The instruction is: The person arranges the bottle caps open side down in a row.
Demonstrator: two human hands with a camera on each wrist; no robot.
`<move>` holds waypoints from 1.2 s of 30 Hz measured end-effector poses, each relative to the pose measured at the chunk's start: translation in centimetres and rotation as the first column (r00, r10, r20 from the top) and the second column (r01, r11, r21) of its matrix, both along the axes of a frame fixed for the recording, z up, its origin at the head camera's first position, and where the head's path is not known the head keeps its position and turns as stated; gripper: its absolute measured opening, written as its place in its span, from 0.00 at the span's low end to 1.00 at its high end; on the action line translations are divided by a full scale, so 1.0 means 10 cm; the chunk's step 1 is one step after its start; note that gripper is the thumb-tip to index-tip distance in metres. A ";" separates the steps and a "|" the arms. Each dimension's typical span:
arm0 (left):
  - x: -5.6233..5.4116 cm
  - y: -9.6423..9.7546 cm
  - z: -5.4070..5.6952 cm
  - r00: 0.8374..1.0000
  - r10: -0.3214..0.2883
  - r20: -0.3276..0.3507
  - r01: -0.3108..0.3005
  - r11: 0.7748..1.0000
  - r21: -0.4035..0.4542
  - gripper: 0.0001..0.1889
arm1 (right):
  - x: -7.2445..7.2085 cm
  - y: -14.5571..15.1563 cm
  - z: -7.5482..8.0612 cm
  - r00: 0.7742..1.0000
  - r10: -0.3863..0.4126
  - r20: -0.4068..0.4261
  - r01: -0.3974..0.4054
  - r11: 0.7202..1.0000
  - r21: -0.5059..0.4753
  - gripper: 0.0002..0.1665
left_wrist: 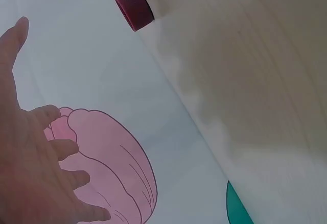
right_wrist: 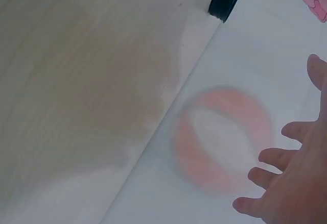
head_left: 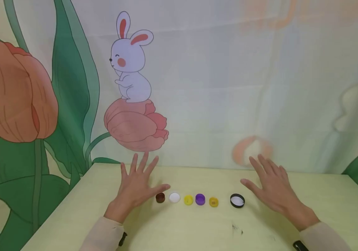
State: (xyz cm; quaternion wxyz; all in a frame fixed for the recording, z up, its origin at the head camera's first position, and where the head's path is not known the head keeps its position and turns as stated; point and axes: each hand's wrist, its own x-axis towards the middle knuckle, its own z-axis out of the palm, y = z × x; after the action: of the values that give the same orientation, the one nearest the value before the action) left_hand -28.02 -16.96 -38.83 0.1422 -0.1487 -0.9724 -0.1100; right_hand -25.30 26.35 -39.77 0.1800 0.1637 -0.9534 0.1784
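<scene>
Several bottle caps stand in a row on the table. From left to right they are a dark brown cap [head_left: 160, 198], a white cap [head_left: 174, 197], a yellow cap [head_left: 188, 200], a purple cap [head_left: 200, 199], a darker yellow cap [head_left: 213, 202] and, a little apart, a black cap [head_left: 237, 200] with a white inside. My left hand [head_left: 136, 186] is spread above the table, its thumb close over the brown cap. To the right of the black cap hovers my right hand [head_left: 273, 188], fingers extended. Neither hand holds anything.
The pale yellow table [head_left: 179, 230] has a few dark marks [head_left: 237, 229] in front of the black cap. Behind its far edge hangs a curtain [head_left: 204, 87] printed with a rabbit, tulips and leaves.
</scene>
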 end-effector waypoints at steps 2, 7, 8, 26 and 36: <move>0.00 -0.03 0.00 1.000 -0.003 -0.013 0.003 1.000 0.013 0.56 | 0.00 -0.05 0.03 1.000 0.013 -0.009 -0.014 0.999 -0.030 0.50; 0.01 -0.08 0.02 0.999 -0.012 -0.034 0.013 0.999 0.049 0.55 | -0.03 -0.16 0.08 0.999 0.032 -0.031 -0.034 0.996 -0.084 0.48; 0.01 -0.09 0.02 0.999 -0.013 -0.039 0.015 0.998 0.058 0.55 | -0.03 -0.19 0.08 0.999 0.035 -0.032 -0.038 0.995 -0.098 0.47; 0.03 -0.16 0.02 0.998 -0.070 0.007 0.066 0.972 0.224 0.50 | -0.08 -0.73 0.10 0.976 0.212 0.037 -0.186 0.916 -0.355 0.41; -0.01 -0.18 0.01 0.993 -0.092 0.070 0.067 0.950 0.306 0.46 | -0.14 -1.03 0.10 0.958 0.279 0.064 -0.227 0.876 -0.425 0.41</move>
State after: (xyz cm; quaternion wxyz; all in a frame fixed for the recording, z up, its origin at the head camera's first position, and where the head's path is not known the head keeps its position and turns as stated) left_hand -28.08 -18.74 -38.73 0.1181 -0.1595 -0.9423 -0.2696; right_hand -26.69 16.06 -38.79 0.1265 0.2339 -0.8736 0.4076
